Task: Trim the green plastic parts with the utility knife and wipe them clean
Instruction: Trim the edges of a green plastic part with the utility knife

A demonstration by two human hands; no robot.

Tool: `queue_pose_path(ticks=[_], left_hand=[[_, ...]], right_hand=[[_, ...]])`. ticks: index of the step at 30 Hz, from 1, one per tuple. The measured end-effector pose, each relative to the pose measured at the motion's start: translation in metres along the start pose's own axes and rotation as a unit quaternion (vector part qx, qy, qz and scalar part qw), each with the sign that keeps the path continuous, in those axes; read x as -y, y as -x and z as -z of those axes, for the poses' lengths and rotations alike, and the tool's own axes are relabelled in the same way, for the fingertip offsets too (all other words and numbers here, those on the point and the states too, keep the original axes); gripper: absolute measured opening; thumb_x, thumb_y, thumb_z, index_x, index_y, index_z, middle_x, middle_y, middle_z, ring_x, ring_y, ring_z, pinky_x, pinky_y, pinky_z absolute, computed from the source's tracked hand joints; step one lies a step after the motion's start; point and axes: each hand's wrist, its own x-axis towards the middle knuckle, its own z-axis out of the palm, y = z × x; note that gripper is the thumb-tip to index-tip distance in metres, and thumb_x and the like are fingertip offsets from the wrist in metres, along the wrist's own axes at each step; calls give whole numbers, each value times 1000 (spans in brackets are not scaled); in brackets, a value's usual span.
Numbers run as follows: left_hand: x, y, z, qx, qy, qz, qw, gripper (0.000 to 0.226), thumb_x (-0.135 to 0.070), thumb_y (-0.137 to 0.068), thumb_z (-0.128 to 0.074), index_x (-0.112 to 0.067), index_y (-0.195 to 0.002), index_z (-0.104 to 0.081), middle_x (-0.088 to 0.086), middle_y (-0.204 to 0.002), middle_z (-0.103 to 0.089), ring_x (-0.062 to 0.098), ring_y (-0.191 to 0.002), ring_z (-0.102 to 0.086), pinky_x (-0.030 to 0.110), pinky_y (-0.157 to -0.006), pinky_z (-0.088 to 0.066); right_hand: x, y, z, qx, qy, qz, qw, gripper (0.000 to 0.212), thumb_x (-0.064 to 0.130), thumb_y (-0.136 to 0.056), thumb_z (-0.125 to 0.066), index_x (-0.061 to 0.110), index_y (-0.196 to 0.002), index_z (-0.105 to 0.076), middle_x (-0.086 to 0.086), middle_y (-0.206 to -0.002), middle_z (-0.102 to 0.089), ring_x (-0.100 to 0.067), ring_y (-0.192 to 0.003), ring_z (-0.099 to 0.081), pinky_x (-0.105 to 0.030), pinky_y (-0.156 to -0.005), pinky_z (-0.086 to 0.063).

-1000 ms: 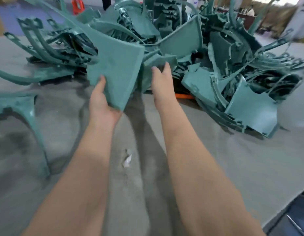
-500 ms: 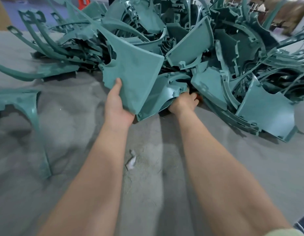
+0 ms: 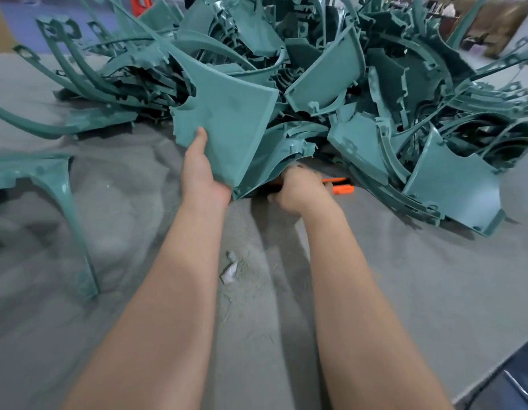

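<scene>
My left hand (image 3: 202,173) grips the lower corner of a curved green plastic panel (image 3: 230,119), thumb on its face, holding it tilted against the pile. My right hand (image 3: 298,190) is curled around an orange utility knife (image 3: 341,186) at the foot of the pile; the knife's orange end sticks out to the right of my fist. A large heap of green plastic parts (image 3: 360,93) fills the far half of the grey table (image 3: 404,276).
A separate green arched part (image 3: 58,184) lies at the left. A small white scrap (image 3: 230,270) sits on the table between my forearms. Long thin green strips (image 3: 64,63) stick out from the pile's left side. The table's edge runs at lower right.
My right hand reached under the pile and closed around the orange knife, now drawing it out. My left hand keeps hold of the green panel.
</scene>
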Motion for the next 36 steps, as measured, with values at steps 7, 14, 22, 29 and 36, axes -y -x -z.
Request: queue_pose_path(ticks=[7,14,22,29,36], left_hand=[[-36,18,7,-51,-96,50,993,15,-27,-96,-57,-18,-106,-63,4,-107,-72,24,-90,-70,34,-60,-55],[-82,62,64,-52,-148,22,987,14,-25,-98,-52,-19,-105,-63,0,-103,-71,17,-79,-69,33,-63,-57],[-133,114,113,-46,-309,-40,949,11,-16,-90,-60,-16,-98,-67,1,-79,-75,15,-65,-72,28,-52,-57],[-153,134,150,-94,-371,-37,923,17,-14,-89,-56,-10,-100,-68,8,-82,-74,20,-63,-68,31,-54,-56],[-166,133,154,4,-284,22,959,37,-32,-86,-50,-6,-98,-74,10,-81,-75,20,-61,-70,25,-52,-57]], right_hand=[[-15,70,20,98,38,35,994,43,41,-86,-71,15,-118,-58,-3,-114,-61,-27,-105,-56,-41,-96,-46],[-29,120,19,90,38,-8,995,40,32,-90,-66,1,-115,-60,-15,-113,-65,-30,-102,-61,-36,-83,-50],[46,116,15,-121,-444,162,873,27,25,-101,-51,10,-122,-60,0,-98,-67,-11,-79,-66,-34,-79,-56],[101,102,-35,27,-621,90,778,33,37,-101,-49,6,-94,-58,-6,-83,-69,-9,-50,-46,-21,-48,-42],[99,103,-42,162,-627,106,755,13,13,-92,-65,3,-98,-60,-2,-66,-67,-4,-43,-37,-15,-42,-32]])
